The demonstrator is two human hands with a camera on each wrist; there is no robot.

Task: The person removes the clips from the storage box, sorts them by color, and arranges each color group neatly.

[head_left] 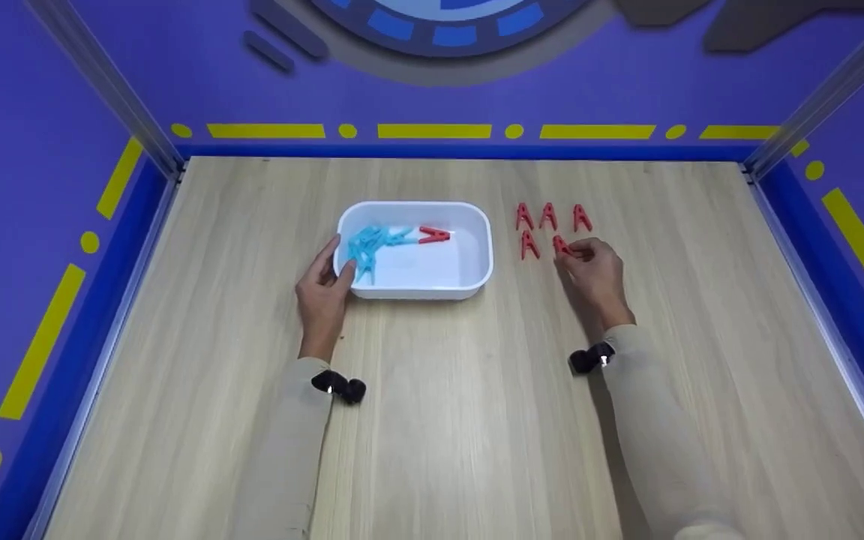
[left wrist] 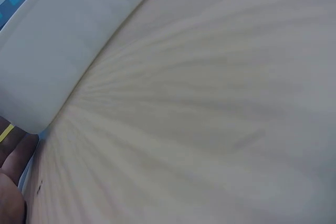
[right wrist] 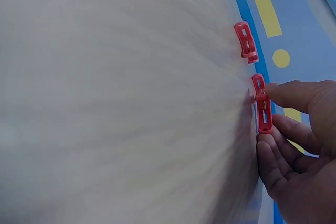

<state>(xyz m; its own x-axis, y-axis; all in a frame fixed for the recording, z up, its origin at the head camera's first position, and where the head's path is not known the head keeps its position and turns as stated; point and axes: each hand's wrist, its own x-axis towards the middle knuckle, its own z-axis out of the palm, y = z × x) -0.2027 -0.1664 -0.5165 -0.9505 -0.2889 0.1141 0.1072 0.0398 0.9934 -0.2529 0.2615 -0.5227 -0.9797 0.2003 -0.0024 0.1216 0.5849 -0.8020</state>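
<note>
My left hand (head_left: 323, 291) grips the left end of a white plastic tub (head_left: 424, 293), thumb over the rim and fingers along the outside. In the left wrist view, the tub's wall (left wrist: 68, 40) rises beside a few fingers (left wrist: 20, 156). Inside the tub, several light-blue clothespins (head_left: 369, 241) are heaped at the left, with one red clothespin (head_left: 434, 235) beside them. To the right of the tub, my right hand (head_left: 597, 274) pinches a red clothespin (right wrist: 264, 111) between thumb and fingers, at the table surface.
Several more red clothespins (head_left: 529, 245) stand spaced out in two rows between the tub and my right hand. The wooden table (head_left: 432, 390) is bounded by blue-purple panels (head_left: 447, 105) at the back and both sides.
</note>
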